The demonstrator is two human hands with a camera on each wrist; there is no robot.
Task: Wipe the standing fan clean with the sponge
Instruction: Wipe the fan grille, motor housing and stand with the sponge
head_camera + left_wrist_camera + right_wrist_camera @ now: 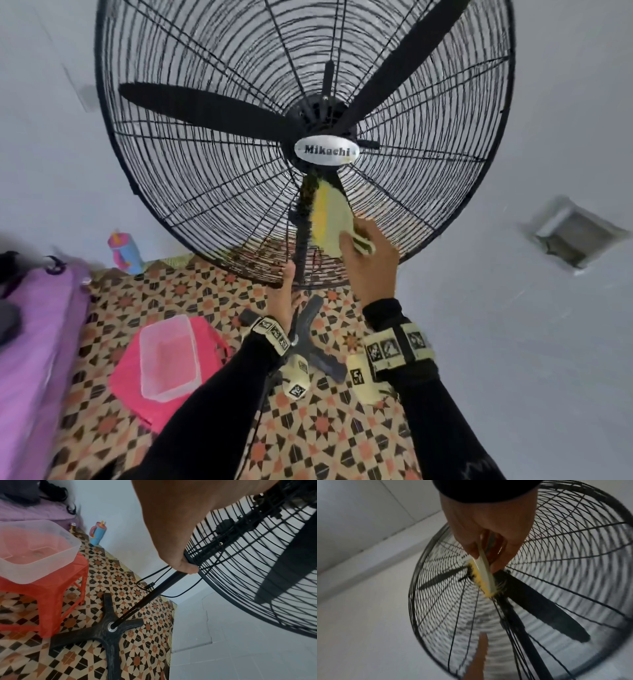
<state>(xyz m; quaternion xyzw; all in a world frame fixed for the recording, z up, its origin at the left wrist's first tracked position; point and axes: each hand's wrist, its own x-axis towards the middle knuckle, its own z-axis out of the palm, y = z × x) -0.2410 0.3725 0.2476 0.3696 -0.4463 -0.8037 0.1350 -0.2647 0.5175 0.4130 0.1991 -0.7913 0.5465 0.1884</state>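
A big black standing fan [205,109] with a wire grille and a silver badge [327,150] fills the head view. My right hand [363,240] grips a yellow sponge [325,216] with a pale backing and holds it against the front grille just below the badge. In the right wrist view the sponge [483,580] sits edge-on against the wires, pinched in the right hand [488,550]. Lower down, my left hand [287,277] grips the bottom rim of the grille next to the pole. The left wrist view shows the left hand [185,563] curled round that rim.
The fan's black cross base [111,627] stands on a patterned floor. A clear tub [168,356] sits on a red stool [42,588] to the left. A blue and pink cup [123,250] stands by the wall, purple bedding [34,342] lies far left, and a wall vent [575,236] is on the right.
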